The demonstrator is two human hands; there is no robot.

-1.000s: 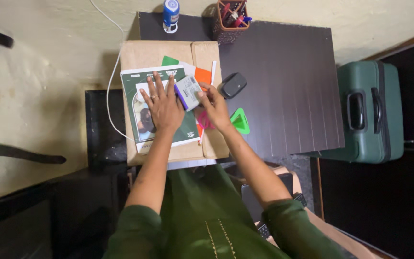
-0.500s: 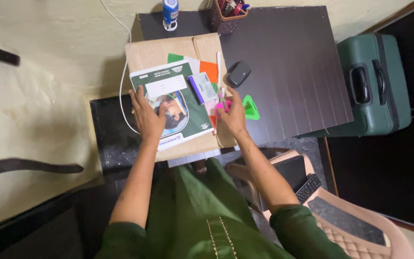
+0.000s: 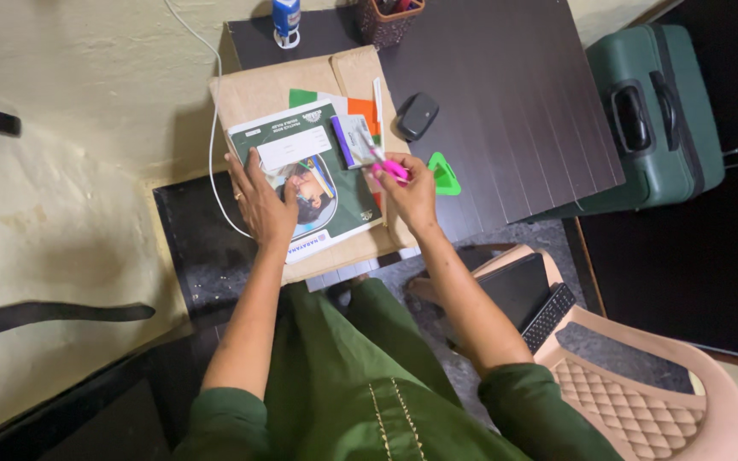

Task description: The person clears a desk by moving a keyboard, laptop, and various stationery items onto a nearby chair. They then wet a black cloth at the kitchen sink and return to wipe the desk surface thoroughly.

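— Where are the scissors?
— Pink-handled scissors (image 3: 386, 164) sit grasped in the right hand (image 3: 412, 192), blades slanting up-left over the small card (image 3: 356, 141).
— And the other?
— The left hand (image 3: 262, 201) lies released, flat on the green booklet (image 3: 305, 179), farther off.

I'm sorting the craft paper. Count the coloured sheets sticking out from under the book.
2 visible: a green sheet past the book's top edge and an orange sheet by its top right corner, beside the white card. More may lie hidden under the book.
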